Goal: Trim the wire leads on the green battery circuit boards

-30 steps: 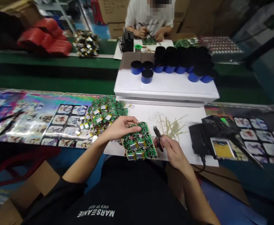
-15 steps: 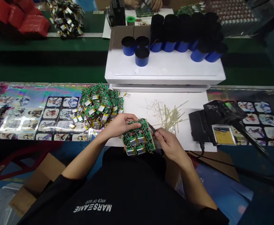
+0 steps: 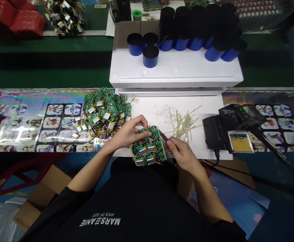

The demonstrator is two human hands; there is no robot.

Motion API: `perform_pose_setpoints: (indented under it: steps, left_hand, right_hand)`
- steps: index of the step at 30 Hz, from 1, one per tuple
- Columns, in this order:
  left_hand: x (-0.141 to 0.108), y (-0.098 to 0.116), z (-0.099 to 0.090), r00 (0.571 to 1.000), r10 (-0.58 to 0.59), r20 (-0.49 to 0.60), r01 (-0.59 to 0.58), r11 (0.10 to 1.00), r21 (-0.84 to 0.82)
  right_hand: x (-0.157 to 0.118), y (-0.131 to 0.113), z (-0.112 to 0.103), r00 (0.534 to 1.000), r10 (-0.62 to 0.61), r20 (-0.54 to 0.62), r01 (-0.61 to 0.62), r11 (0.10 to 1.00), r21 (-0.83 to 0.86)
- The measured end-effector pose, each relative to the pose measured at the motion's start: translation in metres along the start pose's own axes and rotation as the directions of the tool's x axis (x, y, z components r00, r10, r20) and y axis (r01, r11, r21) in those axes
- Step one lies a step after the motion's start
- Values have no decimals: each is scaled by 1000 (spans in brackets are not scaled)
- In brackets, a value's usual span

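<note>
A green circuit board panel (image 3: pixel 159 145) with several small silver batteries is at the table's front edge, tilted slightly. My left hand (image 3: pixel 132 131) grips its upper left part, thumb on top and fingers curled at the far edge. In my right hand (image 3: pixel 181 151) is a thin dark tool (image 3: pixel 163 135), its tip at the panel's upper right edge. To the left lies a heap of green boards with batteries (image 3: pixel 104 112). Pale thin strips (image 3: pixel 184 124) are scattered beyond my right hand.
Blue cylinders with black tops (image 3: pixel 150 57) stand on a white foam box (image 3: pixel 177 75) at the back. A black device (image 3: pixel 213 131) with a cable and a small tray of yellow material (image 3: pixel 241 142) are on the right.
The view has shifted slightly, so the background sits higher. My left fingers are more bent and raised at the panel's far edge. The tool stays by the panel's right edge.
</note>
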State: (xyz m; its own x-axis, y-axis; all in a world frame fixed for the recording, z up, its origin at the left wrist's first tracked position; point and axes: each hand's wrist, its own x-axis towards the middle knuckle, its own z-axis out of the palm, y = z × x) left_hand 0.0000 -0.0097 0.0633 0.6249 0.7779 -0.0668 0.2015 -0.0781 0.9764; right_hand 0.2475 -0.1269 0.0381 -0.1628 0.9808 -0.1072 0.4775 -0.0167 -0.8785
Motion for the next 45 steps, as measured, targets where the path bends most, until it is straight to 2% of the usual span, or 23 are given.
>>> perform_pose_setpoints:
  steps: [6, 13, 19, 24, 27, 29, 31, 35, 37, 39, 41, 43, 45]
  left_hand:
    - [5, -1, 1, 992, -121, 28, 124, 984, -126]
    - [12, -9, 4, 990, -139, 33, 142, 981, -131]
    - [13, -19, 6, 987, -154, -38, 146, 974, -171]
    - [18, -6, 13, 983, -181, -28, 176, 976, -130]
    - [31, 10, 33, 984, -161, 78, 168, 981, -100]
    - [43, 17, 56, 972, -118, 201, 137, 987, -87]
    - [54, 20, 87, 943, -63, 326, 94, 992, -80]
    - [62, 19, 148, 858, -22, 513, 72, 994, -79]
    - [60, 17, 167, 813, -47, 581, 118, 989, -84]
    - [56, 15, 174, 775, -79, 626, 191, 975, -113]
    - [52, 13, 170, 753, -115, 648, 281, 946, -159]
    - [49, 10, 158, 756, -139, 640, 342, 917, -206]
    - [44, 5, 143, 776, -136, 616, 346, 909, -235]
  right_hand:
    - [-3, 6, 5, 1000, 23, -10, -23, 999, 34]
    - [-4, 7, 8, 998, -39, -50, 37, 999, -35]
    - [-3, 7, 7, 992, -102, -70, 99, 994, -49]
    - [-13, 10, 4, 994, -69, -86, 69, 998, -8]
    - [-42, 13, -4, 985, -47, -168, 46, 999, -10]
    - [-72, 14, -10, 966, -24, -257, 14, 999, -42]
    - [-108, 15, -14, 935, 26, -354, -55, 996, -71]
    - [-174, 14, -5, 829, 185, -528, -246, 968, -48]
    - [-194, 14, 5, 769, 259, -585, -320, 947, 0]
    - [-203, 14, 15, 726, 313, -613, -365, 930, 43]
    - [-201, 16, 22, 713, 336, -615, -380, 923, 64]
    - [-192, 19, 25, 733, 336, -592, -369, 927, 70]
    - [-180, 21, 24, 770, 320, -551, -341, 938, 68]
